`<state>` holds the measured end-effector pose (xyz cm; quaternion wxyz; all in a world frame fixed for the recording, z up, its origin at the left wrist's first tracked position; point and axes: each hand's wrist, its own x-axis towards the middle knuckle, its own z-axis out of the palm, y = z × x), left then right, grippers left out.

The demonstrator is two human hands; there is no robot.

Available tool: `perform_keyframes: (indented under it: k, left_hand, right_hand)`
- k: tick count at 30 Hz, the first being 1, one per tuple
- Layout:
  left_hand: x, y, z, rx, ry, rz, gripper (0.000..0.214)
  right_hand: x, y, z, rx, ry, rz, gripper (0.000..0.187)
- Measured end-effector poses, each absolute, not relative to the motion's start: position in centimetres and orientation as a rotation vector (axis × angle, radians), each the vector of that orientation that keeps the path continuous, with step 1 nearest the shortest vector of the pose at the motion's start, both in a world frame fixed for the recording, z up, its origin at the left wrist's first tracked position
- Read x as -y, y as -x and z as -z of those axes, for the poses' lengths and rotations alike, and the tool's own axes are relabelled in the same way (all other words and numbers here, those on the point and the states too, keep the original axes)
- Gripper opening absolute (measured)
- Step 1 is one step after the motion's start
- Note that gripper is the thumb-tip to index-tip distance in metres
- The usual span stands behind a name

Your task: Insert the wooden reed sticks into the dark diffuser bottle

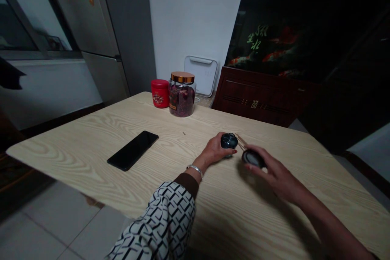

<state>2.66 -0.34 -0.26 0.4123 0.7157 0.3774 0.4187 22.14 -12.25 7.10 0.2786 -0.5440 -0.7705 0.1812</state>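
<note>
My left hand [215, 150] rests on the table, its fingers curled around a small dark blue round bottle [229, 141]. My right hand [276, 174] grips a dark round lid or cap [252, 158] with a shiny rim, tilted just right of the bottle and apart from it. A few thin wooden sticks [241, 141] lie between the two objects; I cannot tell what holds them. A black smartphone [132, 150] lies face down or dark on the table, left of my hands. A silver bracelet [195, 169] circles my left wrist.
The light wood-grain table [76, 138] ends in edges at left and front. At its far edge stand a red canister [160, 93] and a copper-lidded glass jar [182, 99] of dried dark petals. Behind are a white device [201, 76], a dark wooden cabinet [262, 95] and a fish tank [268, 36].
</note>
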Motion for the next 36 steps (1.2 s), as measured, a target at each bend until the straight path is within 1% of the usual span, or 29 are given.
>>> perform_keyframes:
  k: [2, 4, 9, 13, 18, 22, 27, 31, 35, 36]
  left_hand:
    - [0.4, -2.6, 0.2, -0.942, -1.810, -1.048, 0.067]
    - [0.3, -2.6, 0.2, -0.947, -1.815, -1.044, 0.067]
    - [0.0, -2.7, 0.6, -0.963, -1.804, -1.014, 0.069]
    - [-0.1, -2.8, 0.8, -0.957, -1.799, -1.026, 0.069]
    - [0.0, -2.7, 0.6, -0.930, -1.766, -1.029, 0.069]
    - [0.0, -2.6, 0.5, -0.919, -1.754, -1.039, 0.069]
    - [0.0, -2.6, 0.5, -0.922, -1.761, -1.033, 0.069]
    - [0.0, -2.6, 0.4, -0.933, -1.775, -1.023, 0.068]
    - [0.0, -2.5, 0.4, -0.932, -1.809, -1.028, 0.069]
    - [0.0, -2.4, 0.4, -0.935, -1.810, -1.025, 0.069]
  right_hand:
    - [9.3, -20.6, -8.9, 1.866, 1.326, -0.489, 0.050]
    - [6.5, -19.0, -9.8, 1.786, 1.223, -0.497, 0.051]
    - [2.6, -17.5, -8.0, 1.862, 1.267, -0.499, 0.054]
    - [2.3, -18.7, -7.2, 2.024, 1.331, -0.441, 0.050]
    - [2.6, -20.3, -9.1, 2.220, 1.357, -0.381, 0.051]
    - [2.4, -21.0, -10.4, 2.303, 1.333, -0.458, 0.053]
    - [2.3, -20.6, -11.1, 2.307, 1.414, -0.404, 0.048]
    - [2.3, -20.4, -11.2, 2.295, 1.407, -0.337, 0.059]
    - [1.6, -20.1, -11.3, 2.342, 1.501, -0.213, 0.050]
    - [1.3, -20.0, -11.4, 2.350, 1.542, -0.173, 0.050]
